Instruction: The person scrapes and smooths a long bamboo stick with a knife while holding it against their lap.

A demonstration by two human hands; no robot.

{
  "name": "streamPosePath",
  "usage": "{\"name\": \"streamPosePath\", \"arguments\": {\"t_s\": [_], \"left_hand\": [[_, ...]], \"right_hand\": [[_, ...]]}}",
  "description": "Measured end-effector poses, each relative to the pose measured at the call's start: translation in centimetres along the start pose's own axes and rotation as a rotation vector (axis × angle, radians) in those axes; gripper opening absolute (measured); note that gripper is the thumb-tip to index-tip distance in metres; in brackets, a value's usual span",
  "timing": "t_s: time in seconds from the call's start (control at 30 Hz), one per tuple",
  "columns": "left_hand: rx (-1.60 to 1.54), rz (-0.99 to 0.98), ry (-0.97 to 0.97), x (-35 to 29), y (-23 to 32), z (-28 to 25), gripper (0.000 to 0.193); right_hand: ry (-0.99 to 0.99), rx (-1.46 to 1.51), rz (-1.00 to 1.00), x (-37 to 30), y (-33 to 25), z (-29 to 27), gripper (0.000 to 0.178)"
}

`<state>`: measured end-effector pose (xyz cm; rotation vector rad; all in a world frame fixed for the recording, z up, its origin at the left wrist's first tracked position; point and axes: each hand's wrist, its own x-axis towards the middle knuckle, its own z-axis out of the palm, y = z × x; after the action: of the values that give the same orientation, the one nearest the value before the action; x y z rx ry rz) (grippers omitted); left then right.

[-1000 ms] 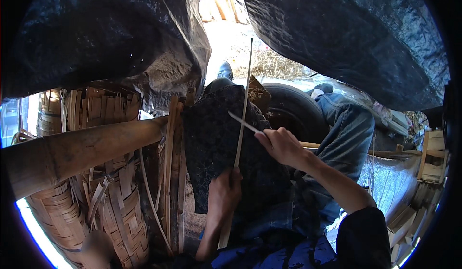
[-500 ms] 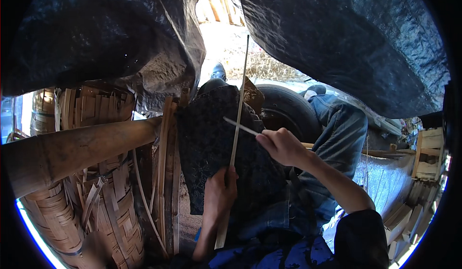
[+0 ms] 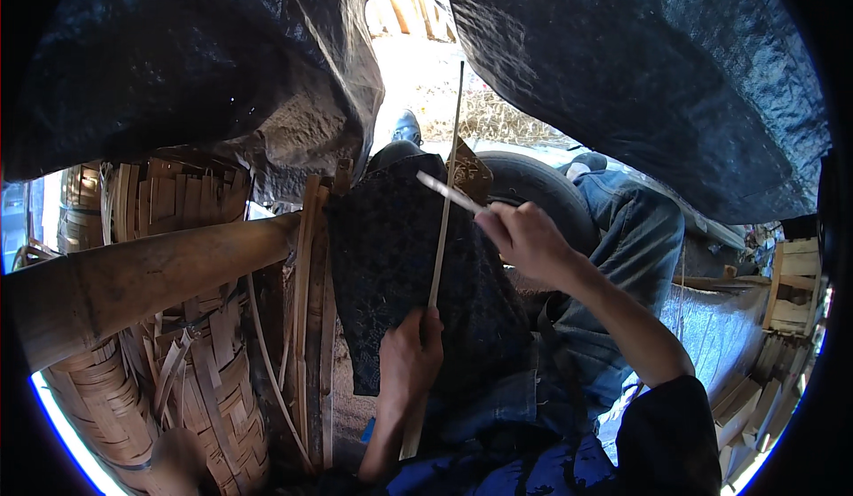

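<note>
My left hand (image 3: 410, 355) grips a long thin bamboo strip (image 3: 443, 203) near its lower part; the strip rises almost upright past my knee. My right hand (image 3: 524, 240) holds a knife (image 3: 448, 191) whose pale blade lies across the strip, higher up. Both hands work over a dark patterned cloth (image 3: 400, 265) spread on my left leg. My right leg wears blue jeans (image 3: 622, 247) and stretches out to the right.
A thick bamboo pole (image 3: 133, 278) runs across the left. Woven bamboo baskets (image 3: 98, 398) and loose bamboo strips (image 3: 306, 318) stand beside it. A black tyre (image 3: 533, 190) lies past my knees. Dark tarpaulin (image 3: 622, 70) hangs overhead. Wooden pieces (image 3: 791, 292) sit at the right.
My right hand and the knife have stayed at about the same place on the strip. My left hand keeps its grip low on the strip. The view has shifted slightly.
</note>
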<state>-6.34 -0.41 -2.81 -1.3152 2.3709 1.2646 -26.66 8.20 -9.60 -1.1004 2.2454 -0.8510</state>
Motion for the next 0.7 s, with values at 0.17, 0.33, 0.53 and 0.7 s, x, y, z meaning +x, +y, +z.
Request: {"name": "streamPosePath", "arguments": {"t_s": [0.17, 0.33, 0.53, 0.7], "left_hand": [[0.012, -0.031, -0.008, 0.1, 0.2, -0.1, 0.026], [0.020, -0.058, -0.028, 0.2, 0.4, -0.1, 0.026], [0.075, 0.024, 0.019, 0.0, -0.3, 0.5, 0.023], [0.374, 0.119, 0.108, -0.5, -0.4, 1.2, 0.021]], "right_hand": [[-0.177, 0.106, -0.160, -3.0, -2.0, 0.5, 0.043], [-0.200, 0.071, -0.223, -4.1, -1.9, 1.2, 0.043], [-0.294, -0.053, -0.157, -4.5, -2.4, 1.4, 0.044], [-0.334, -0.025, -0.024, -5.1, -4.2, 1.2, 0.046]]}}
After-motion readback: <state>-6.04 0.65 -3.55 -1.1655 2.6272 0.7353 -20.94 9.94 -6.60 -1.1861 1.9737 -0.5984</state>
